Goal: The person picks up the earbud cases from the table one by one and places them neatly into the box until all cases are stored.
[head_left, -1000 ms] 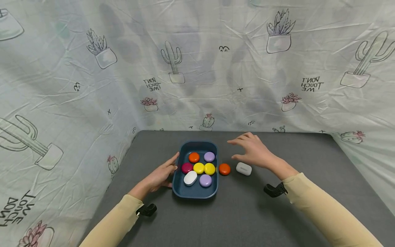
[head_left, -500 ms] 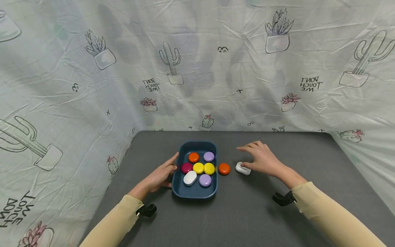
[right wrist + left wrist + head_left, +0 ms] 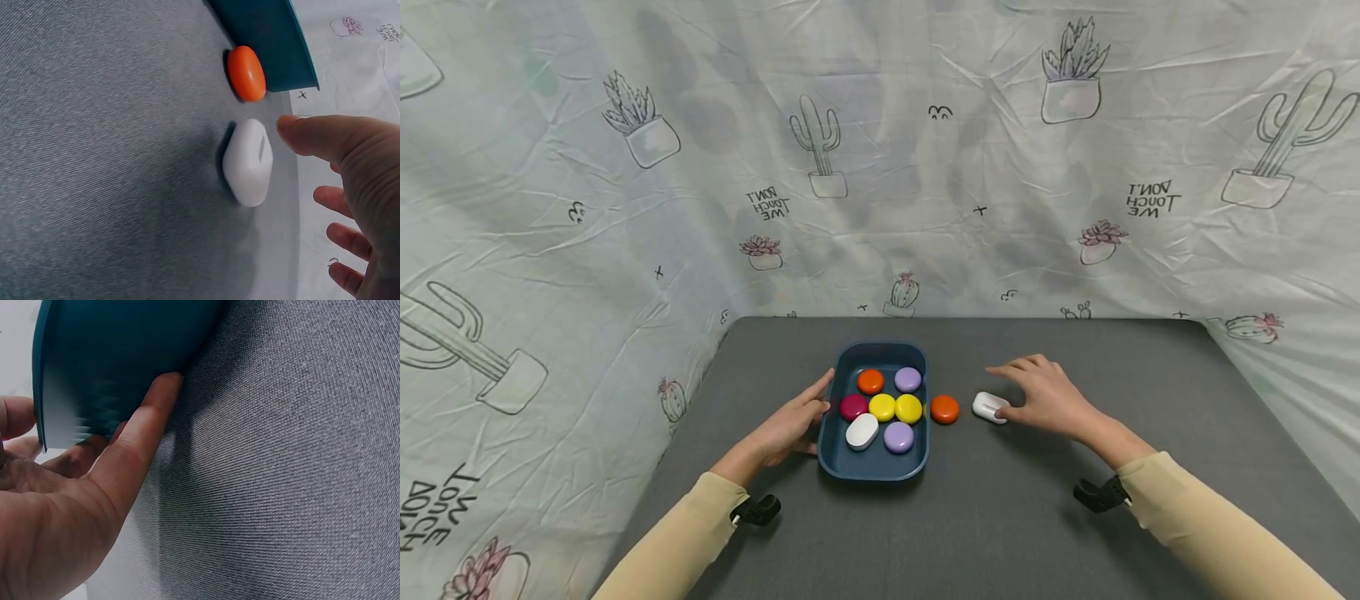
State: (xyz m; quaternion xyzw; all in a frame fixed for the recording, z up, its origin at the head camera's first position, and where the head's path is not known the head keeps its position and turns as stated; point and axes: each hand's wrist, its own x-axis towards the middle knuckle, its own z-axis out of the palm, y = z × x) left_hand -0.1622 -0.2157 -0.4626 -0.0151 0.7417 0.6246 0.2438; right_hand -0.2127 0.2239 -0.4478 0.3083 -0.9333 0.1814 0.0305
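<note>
A dark blue rectangular tray (image 3: 872, 472) lies on the grey table, holding several smooth rounded pieces. My left hand (image 3: 778, 433) rests along its left side; in the left wrist view, one finger (image 3: 147, 419) lies against the outer wall. To the tray's right, my right hand (image 3: 1051, 400) hovers over a white oblong piece (image 3: 987, 405) with a small groove, its thumb overlapping the piece's right end in the head view. A gap shows between thumb (image 3: 312, 134) and white piece in the right wrist view. Between the tray and the white piece sits an orange round piece (image 3: 944, 409).
Inside the tray are an orange piece (image 3: 871, 382), a crimson one (image 3: 853, 407), two yellow ones (image 3: 882, 407), two lilac ones (image 3: 907, 380) and a white oval (image 3: 862, 432). Behind the table hangs a pale cloth (image 3: 880, 150) printed with cacti.
My right hand has moved right and toward me, lowering to the white oblong piece. The left hand and tray stay in place.
</note>
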